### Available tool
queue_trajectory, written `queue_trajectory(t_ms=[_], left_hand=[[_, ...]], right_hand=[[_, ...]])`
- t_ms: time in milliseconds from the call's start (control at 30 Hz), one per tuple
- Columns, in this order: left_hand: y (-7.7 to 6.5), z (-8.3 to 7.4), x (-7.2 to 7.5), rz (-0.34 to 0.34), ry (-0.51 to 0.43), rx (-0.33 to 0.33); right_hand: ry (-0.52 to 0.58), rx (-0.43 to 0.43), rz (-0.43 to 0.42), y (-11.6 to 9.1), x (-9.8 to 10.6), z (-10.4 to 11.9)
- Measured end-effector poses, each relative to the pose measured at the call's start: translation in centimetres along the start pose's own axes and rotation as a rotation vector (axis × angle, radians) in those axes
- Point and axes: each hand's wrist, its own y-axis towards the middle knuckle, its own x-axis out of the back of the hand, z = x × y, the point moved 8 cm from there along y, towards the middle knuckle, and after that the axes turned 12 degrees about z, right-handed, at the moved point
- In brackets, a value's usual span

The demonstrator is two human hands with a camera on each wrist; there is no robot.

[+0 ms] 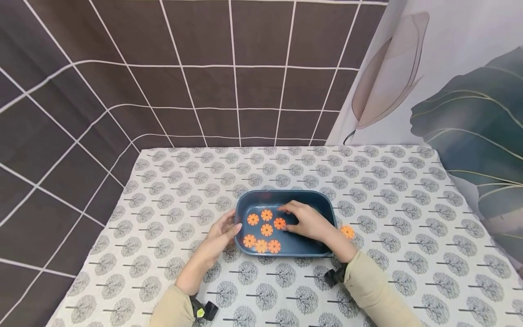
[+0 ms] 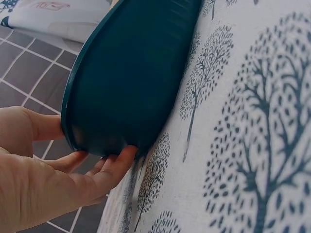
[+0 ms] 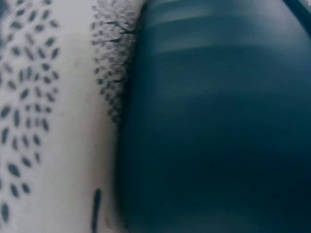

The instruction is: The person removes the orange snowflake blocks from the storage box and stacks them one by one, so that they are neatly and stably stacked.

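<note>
My left hand (image 1: 220,236) grips the left end of a dark blue rectangular plastic basin (image 1: 253,196). Its thumb lies over the rim. In the left wrist view, the fingers (image 2: 119,170) curl against the basin's outer wall (image 2: 126,82). Inside the basin reaches my right hand (image 1: 306,221), thumb and forefinger apart, close beside an orange notched disc (image 1: 279,223). Several more such discs (image 1: 266,230) lie on the basin's floor, mostly in its left half. The basin's outer wall (image 3: 218,136) fills much of the right wrist view, which hides the right fingers.
Another orange disc (image 1: 347,232) lies outside the basin, on the cloth by my right forearm. A tree-patterned cloth (image 1: 184,181) covers the table. Behind it hangs a dark checked curtain (image 1: 261,86), with a leaf-patterned one (image 1: 461,118) at the right.
</note>
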Motion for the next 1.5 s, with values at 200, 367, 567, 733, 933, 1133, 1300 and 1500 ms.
queue_trajectory(t_ms=[200,367,567,733,933,1133,1300,1500], left_hand=[[-0.1,0.2,-0.3,0.013,-0.005,-0.01],[-0.1,0.1,-0.3,0.019,-0.003,-0.017],[0.2,0.0,-0.1,0.009,0.006,-0.028],[0.2,-0.2,-0.1,0.007,0.003,-0.025],[0.1,-0.4,-0.1,0.001,0.008,-0.021],[0.0,-0.2,0.0,-0.005,0.005,-0.017],[0.0,-0.1,-0.1,0.004,0.004,-0.021],[0.1,-0.1,-0.1,0.001,0.001,-0.021]], right_hand=[[0.011,-0.009,0.023,-0.2,-0.7,-0.3],[-0.001,0.005,0.033,0.0,-0.9,-0.3],[-0.051,0.014,0.062,0.4,-1.2,0.0],[-0.076,0.017,0.063,0.7,-1.3,0.3],[-0.056,0.043,0.068,1.2,-1.7,0.5],[-0.021,0.037,0.091,1.3,-2.0,0.7],[-0.015,0.019,0.106,1.3,-2.0,0.7],[0.013,-0.02,0.123,1.4,-2.1,0.4]])
